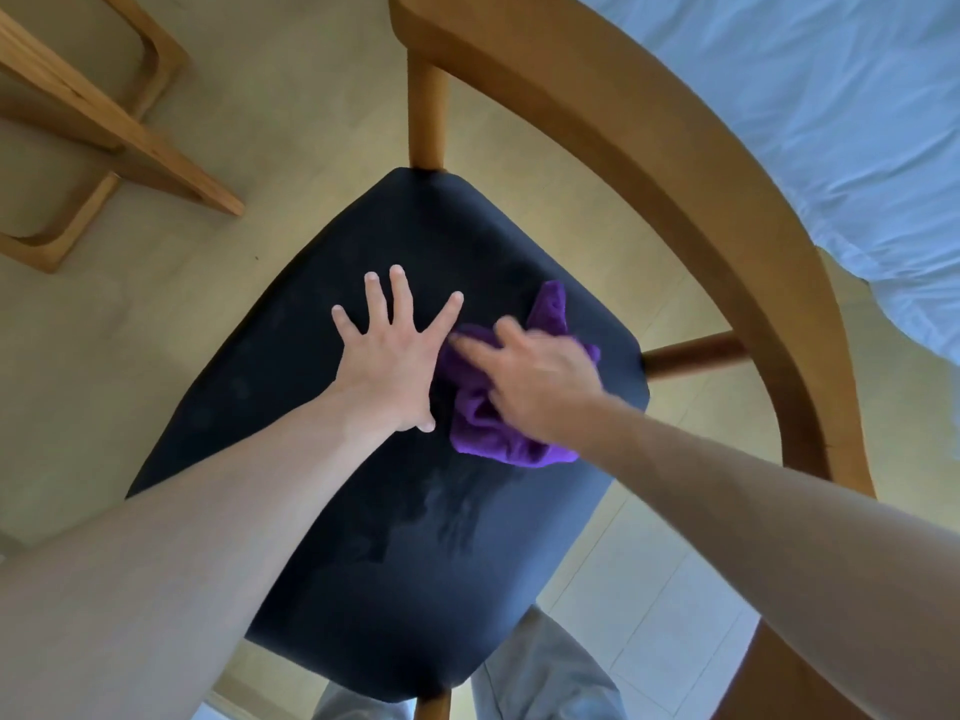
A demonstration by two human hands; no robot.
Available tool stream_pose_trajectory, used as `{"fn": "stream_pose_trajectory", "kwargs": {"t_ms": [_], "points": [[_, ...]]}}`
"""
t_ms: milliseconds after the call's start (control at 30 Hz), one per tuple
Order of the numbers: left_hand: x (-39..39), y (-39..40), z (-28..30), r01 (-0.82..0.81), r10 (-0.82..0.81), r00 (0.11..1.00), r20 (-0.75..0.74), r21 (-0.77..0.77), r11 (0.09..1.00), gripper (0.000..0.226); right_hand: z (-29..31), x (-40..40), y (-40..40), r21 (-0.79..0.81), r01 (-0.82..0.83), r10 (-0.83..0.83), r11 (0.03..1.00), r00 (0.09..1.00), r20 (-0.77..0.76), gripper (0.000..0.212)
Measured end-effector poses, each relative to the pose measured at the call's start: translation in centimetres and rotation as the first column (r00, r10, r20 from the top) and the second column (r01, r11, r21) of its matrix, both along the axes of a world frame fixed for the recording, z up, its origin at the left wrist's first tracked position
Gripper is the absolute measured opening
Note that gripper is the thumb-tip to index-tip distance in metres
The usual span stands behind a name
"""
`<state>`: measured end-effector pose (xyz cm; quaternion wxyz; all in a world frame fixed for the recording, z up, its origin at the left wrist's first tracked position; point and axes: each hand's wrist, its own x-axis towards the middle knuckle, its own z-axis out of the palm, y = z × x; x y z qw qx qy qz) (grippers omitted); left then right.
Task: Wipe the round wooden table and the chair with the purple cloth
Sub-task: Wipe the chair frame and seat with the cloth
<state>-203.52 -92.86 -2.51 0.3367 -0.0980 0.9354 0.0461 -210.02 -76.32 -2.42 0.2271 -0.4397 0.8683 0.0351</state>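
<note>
I'm on the chair part of the job, bent right over the dark seat (pixel 395 511). My left hand (pixel 387 356) lies flat on the cushion, fingers (pixel 397 288) spread wide and straight, bracing the chair so it doesn't skid. My right hand (pixel 540 381) is on top of the purple cloth (pixel 488 428), which sits bunched on the right half of the seat, just beside my left thumb. The hand is blurred, so I can't tell whether those fingers are curled into the cloth or only pressing it down.

To do this well, I reckon I should flatten the cloth under the palm, since a wad only touches in patches. There's a pale smeared mark (pixel 441 506) on the near middle of the seat; that wants firm, overlapping passes. The left hand has to lift off eventually, because it covers unwiped cushion. Then come the curved wooden backrest (pixel 675 174) on the right and the posts. The round desk I can't pick out for certain from here.
</note>
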Motion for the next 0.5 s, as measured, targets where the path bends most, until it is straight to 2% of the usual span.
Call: {"fn": "stream_pose_trajectory", "kwargs": {"t_ms": [100, 133, 200, 233, 267, 300, 367, 400, 433, 500], "points": [[0.1, 0.0, 0.1, -0.017, 0.017, 1.0, -0.011, 0.007, 1.0, 0.156, -0.2, -5.1, 0.7, 0.015, 0.341, -0.338, 0.94, 0.937, -0.089, 0.053], [0.2, 0.0, 0.0, -0.02, 0.02, 1.0, -0.015, 0.007, 1.0, 0.156, -0.1, -6.3, 0.9, 0.02, 0.472, -0.47, 0.882, 0.881, -0.061, 0.049], [0.2, 0.0, -0.3, -0.027, 0.027, 0.999, -0.032, 0.006, 1.0, 0.157, -0.4, -7.2, 0.5, 0.002, 0.711, -0.711, 0.703, 0.703, 0.038, 0.041], [0.2, 0.1, -0.3, -0.029, 0.029, 0.999, -0.036, 0.004, 1.0, 0.158, -0.5, -6.9, -0.4, -0.008, 0.766, -0.763, 0.643, 0.641, 0.082, 0.039], [0.1, 0.1, -0.3, -0.029, 0.029, 0.999, -0.037, 0.003, 1.0, 0.158, -0.5, -6.1, -1.4, -0.027, 0.767, -0.761, 0.641, 0.64, 0.103, 0.039], [0.1, 0.1, -0.3, -0.03, 0.03, 0.999, -0.038, 0.002, 1.0, 0.158, -0.6, -5.1, -2.4, -0.061, 0.707, -0.701, 0.704, 0.707, 0.095, 0.041], [0.1, 0.0, -0.3, -0.033, 0.033, 0.999, -0.043, -0.001, 0.999, 0.156, -0.4, -2.8, -4.1, -0.116, 0.469, -0.461, 0.876, 0.883, 0.084, 0.055], [0.1, -0.1, -0.3, -0.036, 0.036, 0.998, -0.046, 0.004, 0.999, 0.155, -0.5, -2.5, -4.3, -0.12, 0.365, -0.358, 0.923, 0.93, 0.08, 0.059], [0.2, -0.1, -0.3, -0.041, 0.042, 0.998, -0.047, 0.013, 0.999, 0.154, -0.6, -3.0, -4.1, -0.125, 0.31, -0.305, 0.943, 0.951, 0.056, 0.059], [0.4, -0.1, -0.4, -0.057, 0.058, 0.997, -0.051, 0.025, 0.998, 0.155, -0.8, -5.4, -3.4, -0.083, 0.396, -0.396, 0.915, 0.918, 0.014, 0.054]]}}
